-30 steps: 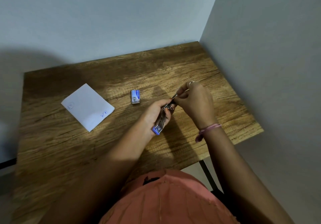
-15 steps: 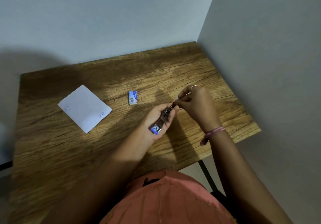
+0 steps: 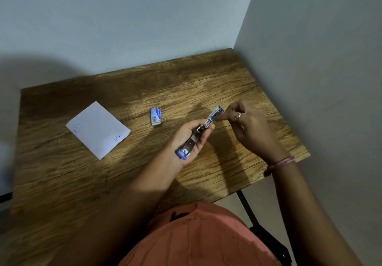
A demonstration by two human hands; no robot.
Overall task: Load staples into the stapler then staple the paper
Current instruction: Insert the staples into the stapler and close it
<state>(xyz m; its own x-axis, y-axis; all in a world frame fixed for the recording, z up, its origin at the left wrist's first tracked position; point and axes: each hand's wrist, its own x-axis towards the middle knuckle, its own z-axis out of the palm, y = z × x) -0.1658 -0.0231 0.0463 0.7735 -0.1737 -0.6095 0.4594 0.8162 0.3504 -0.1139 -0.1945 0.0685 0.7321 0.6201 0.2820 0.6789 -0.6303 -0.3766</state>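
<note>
Item count, head view:

- Tables: one wooden table (image 3: 62, 183), filling the centre and left of the frame.
- Paper: one white sheet (image 3: 98, 129), centre left.
- Staple boxes: one small blue and white box (image 3: 156, 116), at centre.
- Staplers: one metal stapler (image 3: 198, 134) with blue ends, right of centre.
- Hands: two, left hand (image 3: 186, 139) and right hand (image 3: 250, 127).
- Rings: one ring (image 3: 238, 116).
- Wristbands: one pink band (image 3: 279, 163), lower right.
</note>
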